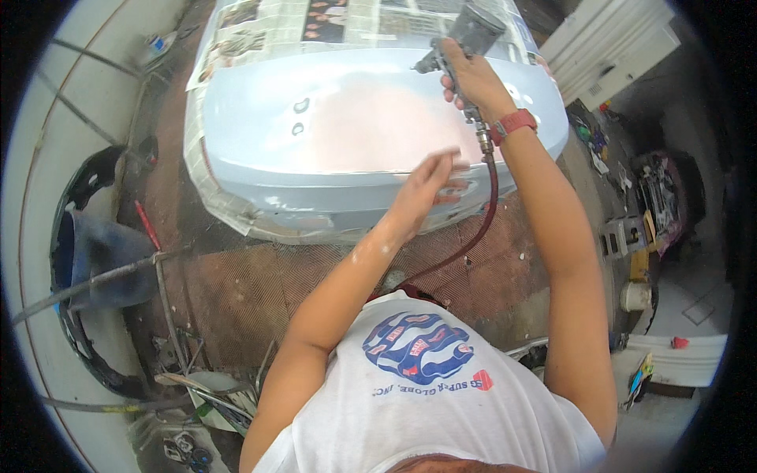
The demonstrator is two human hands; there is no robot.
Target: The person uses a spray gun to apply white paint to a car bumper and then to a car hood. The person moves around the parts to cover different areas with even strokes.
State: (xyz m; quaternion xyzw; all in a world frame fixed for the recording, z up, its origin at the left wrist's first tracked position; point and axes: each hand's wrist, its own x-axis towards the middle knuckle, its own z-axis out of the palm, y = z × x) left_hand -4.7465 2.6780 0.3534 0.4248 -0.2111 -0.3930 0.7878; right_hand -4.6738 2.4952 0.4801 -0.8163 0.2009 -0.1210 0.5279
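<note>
My right hand [473,83] is wrapped round the grip of a spray gun [478,31], which has a dark grey cup on top and its nozzle pointing left. From the base of the grip, a dark red air hose [490,201] hangs down and curves back toward my waist. Below the gun lies a pale blue car panel [252,150], seemingly a trunk lid, with a pinkish patch [363,130] in its middle and two small cutouts at left. My left hand [430,189] hovers by the panel's near edge, slightly blurred, fingers apart and holding nothing.
Newspaper [260,35] masks the car around the panel. At left stand a blue bin [110,260], a dark bumper [71,189] and metal bars [102,280]. White panels [607,47] lean at the far right, with hollow blocks [623,236] and clutter along that side.
</note>
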